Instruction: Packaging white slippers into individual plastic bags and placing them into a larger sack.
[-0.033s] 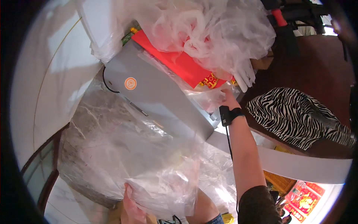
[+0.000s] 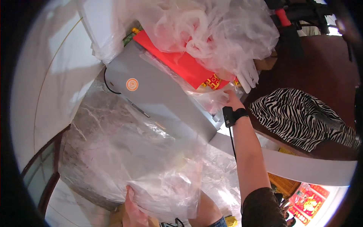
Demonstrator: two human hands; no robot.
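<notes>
Clear plastic sheeting (image 2: 143,159) spreads on the near side of the long grey case (image 2: 166,98). On that side, the left hand (image 2: 132,202) meets the sheeting, its fingers mostly hidden and their grip unclear. By the case's right end, the right hand (image 2: 233,100) bends its fingers at plastic film (image 2: 214,100); whether they pinch it, I cannot tell. Red paper (image 2: 170,59) lies beyond the case.

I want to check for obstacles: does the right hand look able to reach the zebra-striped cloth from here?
Probably yes: the zebra-striped cloth lies uncovered on the brown surface, to the right of the right hand, and nothing visible stands between them. The hand, partly hidden, is at the clear plastic.
</notes>
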